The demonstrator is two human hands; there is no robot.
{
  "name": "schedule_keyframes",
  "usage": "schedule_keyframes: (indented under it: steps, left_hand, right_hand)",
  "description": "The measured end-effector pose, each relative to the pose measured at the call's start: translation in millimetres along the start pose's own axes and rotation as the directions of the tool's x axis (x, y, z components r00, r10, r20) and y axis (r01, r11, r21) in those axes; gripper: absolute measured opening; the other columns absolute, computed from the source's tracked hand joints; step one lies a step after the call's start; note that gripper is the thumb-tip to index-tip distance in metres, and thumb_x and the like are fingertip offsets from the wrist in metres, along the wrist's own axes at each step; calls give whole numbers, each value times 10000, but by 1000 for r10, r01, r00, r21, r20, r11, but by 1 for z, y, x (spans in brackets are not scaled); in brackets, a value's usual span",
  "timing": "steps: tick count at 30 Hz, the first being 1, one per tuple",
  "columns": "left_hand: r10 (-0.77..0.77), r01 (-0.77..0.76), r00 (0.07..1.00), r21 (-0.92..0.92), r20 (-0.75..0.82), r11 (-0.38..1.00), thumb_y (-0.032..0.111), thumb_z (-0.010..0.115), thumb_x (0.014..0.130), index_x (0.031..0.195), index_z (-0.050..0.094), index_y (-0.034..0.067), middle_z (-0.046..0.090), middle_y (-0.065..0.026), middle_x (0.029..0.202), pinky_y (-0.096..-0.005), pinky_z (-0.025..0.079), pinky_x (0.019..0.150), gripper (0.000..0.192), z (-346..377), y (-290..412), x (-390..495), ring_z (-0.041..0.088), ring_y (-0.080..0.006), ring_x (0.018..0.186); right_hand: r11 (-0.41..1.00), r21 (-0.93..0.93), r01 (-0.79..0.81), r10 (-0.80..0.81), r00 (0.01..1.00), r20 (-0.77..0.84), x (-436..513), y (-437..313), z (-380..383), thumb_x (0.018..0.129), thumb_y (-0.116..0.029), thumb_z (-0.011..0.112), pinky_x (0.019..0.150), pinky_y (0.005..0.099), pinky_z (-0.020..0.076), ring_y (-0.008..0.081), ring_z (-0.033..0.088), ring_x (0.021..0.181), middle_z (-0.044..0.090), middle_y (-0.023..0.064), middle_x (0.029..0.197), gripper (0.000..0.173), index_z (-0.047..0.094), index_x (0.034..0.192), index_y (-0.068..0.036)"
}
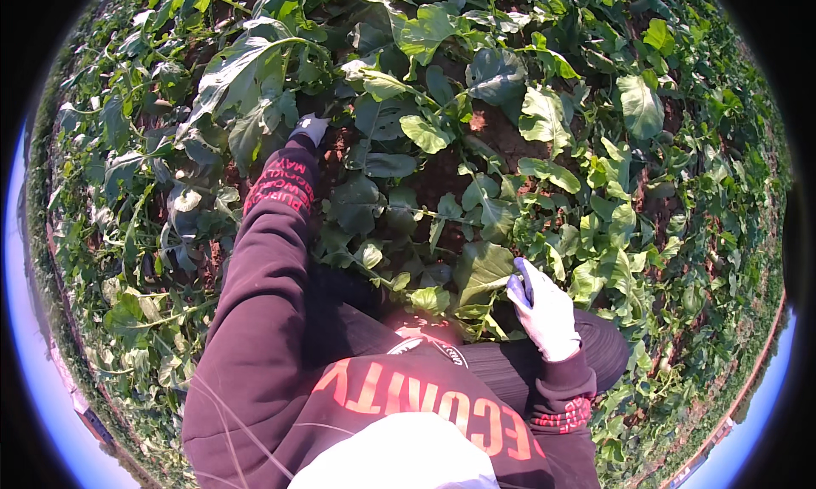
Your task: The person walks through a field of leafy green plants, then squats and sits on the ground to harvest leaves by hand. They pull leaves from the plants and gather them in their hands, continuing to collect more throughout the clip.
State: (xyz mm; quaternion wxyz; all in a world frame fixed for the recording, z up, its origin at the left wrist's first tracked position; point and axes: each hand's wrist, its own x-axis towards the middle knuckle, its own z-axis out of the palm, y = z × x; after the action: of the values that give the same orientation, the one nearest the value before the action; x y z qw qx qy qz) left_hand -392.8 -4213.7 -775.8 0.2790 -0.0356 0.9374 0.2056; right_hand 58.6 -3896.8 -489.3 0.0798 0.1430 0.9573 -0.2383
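Observation:
My left hand (pixel 311 128), in a white work glove, reaches forward at the end of an outstretched arm. Its fingers go down among broad green leaves by the soil, so what they touch is hidden. Next to it hangs a large lobed leaf (pixel 245 74) with small holes. My right hand (pixel 547 313), in a white glove with purple-coated fingers, is held low over my knee. Its thumb and forefinger are a little apart, close to the edge of a yellowish-green leaf (pixel 482 272). No object shows in its grasp.
Dense leafy crop plants (pixel 548 119) spread all around, with reddish-brown soil (pixel 503 135) between them. My bent knee (pixel 602 348) in dark trousers presses near foliage on the right. A dark sweatshirt (pixel 408 387) with red lettering covers my torso. Buildings (pixel 95 425) stand beyond the field.

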Motion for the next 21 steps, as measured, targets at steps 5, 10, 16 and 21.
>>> schedule_keyframes:
  steps: [5, 10, 16, 21]
  left_hand:
    - [144, -151, 974, -27, -176, 988, 305, 598, 878, 1108, 644, 53, 675, -149, 973, -411, 522, 757, 343, 29, 12, -21, 656, -290, 884]
    - [413, -342, 909, 456, -62, 822, 274, 563, 879, 1032, 676, 88, 680, -149, 1021, -427, 510, 768, 266, 47, 47, -19, 649, -329, 923]
    - [418, -306, 900, 505, -122, 807, 277, 560, 867, 988, 696, 104, 684, -148, 1055, -449, 502, 782, 251, 60, 43, 36, 643, -354, 957]
    - [306, -223, 873, 247, -380, 943, 314, 589, 846, 989, 697, 97, 684, -146, 1061, -468, 500, 794, 281, 64, 17, 77, 639, -358, 976]
  right_hand:
    - [994, -34, 105, -108, 989, -97, -5, 6, 7, 886, -255, 664, 629, 372, 530, 281, 660, 728, 661, 119, 848, 356, 604, 1170, -51]
    - [995, -66, 80, -88, 988, -126, -3, 17, 15, 864, -230, 686, 611, 355, 525, 264, 650, 695, 653, 103, 803, 355, 609, 1162, -52]
    - [996, -66, 59, -64, 994, -83, 13, 13, 13, 861, -220, 688, 597, 339, 519, 248, 640, 675, 650, 95, 792, 348, 612, 1150, -41]
    - [999, -51, 11, -12, 1000, -19, 19, 10, 11, 860, -230, 686, 605, 340, 518, 249, 641, 679, 652, 95, 793, 365, 611, 1157, -34]
